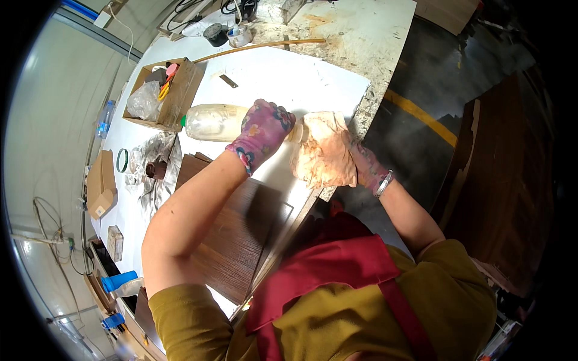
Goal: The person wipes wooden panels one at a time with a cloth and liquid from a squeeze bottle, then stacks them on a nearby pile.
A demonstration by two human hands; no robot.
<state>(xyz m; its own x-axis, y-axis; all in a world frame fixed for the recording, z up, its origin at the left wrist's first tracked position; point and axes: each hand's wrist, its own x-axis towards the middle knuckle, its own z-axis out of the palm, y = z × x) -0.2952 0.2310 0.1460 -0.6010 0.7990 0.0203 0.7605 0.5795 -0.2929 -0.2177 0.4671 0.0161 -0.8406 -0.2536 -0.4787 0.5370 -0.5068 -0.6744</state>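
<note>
My left hand [265, 129], in a purple flowered glove, is closed around a clear plastic bottle [214, 122] tipped on its side above the white table surface. Pale liquid shows inside it, and a bit of green is visible at its left end. The bottle's right end meets a stained, peach-coloured cloth [325, 150]. This cloth is held by my right hand [367, 163], gloved the same way; its fingers are mostly hidden behind the fabric at the table's right edge.
Dark brown wood panels [241, 219] lie on the table [274, 69] before me. At the left stands a cardboard box [188, 90] of small items, near crumpled plastic [150, 174]. A thin strip [259, 47] lies farther back. Larger brown panels [487, 174] stand at the right.
</note>
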